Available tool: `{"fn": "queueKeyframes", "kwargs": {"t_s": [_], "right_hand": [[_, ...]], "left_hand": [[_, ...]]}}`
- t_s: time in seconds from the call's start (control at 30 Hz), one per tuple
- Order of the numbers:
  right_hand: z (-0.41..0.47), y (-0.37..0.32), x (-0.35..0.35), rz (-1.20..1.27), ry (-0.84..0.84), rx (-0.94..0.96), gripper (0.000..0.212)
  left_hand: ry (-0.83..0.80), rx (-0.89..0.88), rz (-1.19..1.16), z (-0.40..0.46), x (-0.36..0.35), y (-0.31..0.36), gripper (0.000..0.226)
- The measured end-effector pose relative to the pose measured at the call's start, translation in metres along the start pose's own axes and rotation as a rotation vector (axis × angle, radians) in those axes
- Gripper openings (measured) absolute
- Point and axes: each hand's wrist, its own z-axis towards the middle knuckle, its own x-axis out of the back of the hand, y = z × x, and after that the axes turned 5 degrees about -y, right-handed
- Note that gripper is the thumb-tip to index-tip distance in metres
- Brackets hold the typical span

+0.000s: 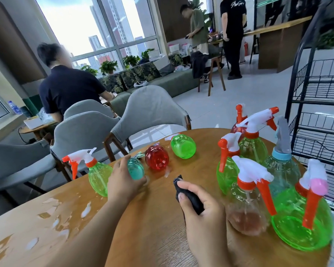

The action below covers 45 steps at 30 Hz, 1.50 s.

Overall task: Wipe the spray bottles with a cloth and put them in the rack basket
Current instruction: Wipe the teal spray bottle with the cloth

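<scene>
My left hand (pixel 123 182) grips a teal spray bottle (pixel 136 168) lying on its side on the round wooden table (pixel 152 218). My right hand (pixel 199 207) holds a bunched dark cloth (pixel 189 195) just right of it. A red bottle (pixel 157 159) and a green bottle (pixel 183 146) lie on their sides beyond. A green bottle (pixel 99 177) stands upright to the left. Several upright bottles crowd the right side, among them a clear one (pixel 249 205) and a large green one (pixel 301 224).
The black wire rack (pixel 320 120) with basket shelves stands to the right of the table. Grey chairs (pixel 148 112) line the table's far edge. A seated person (pixel 66 87) is behind them, and two people stand at the back. Wet patches mark the table's left part.
</scene>
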Motion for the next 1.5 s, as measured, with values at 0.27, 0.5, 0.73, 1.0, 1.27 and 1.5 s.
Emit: {"fn": "queueKeyframes", "kwargs": {"t_s": [0.27,0.5,0.73,1.0,1.27,1.5], "right_hand": [[-0.009,-0.011,-0.008,0.002,-0.046,-0.012,0.039],[-0.022,-0.02,-0.022,0.075,-0.077,-0.098,0.035],[-0.052,-0.033,-0.054,0.041,-0.248,-0.116,0.037],[-0.09,-0.04,-0.091,0.22,-0.381,-0.238,0.033],[-0.116,-0.033,-0.104,-0.04,-0.445,-0.097,0.034],[-0.13,-0.027,-0.112,-0.24,-0.6,0.102,0.038]], "left_hand": [[0.09,-0.081,-0.14,-0.025,0.03,0.006,0.094],[0.194,-0.168,-0.468,-0.059,0.09,0.021,0.078],[0.177,0.023,-1.206,-0.127,0.146,0.027,0.064],[0.066,0.105,-1.458,-0.203,0.153,0.003,0.069],[-0.018,0.15,-1.291,-0.247,0.15,-0.065,0.071],[0.047,0.32,-1.448,-0.274,0.143,-0.085,0.056]]}}
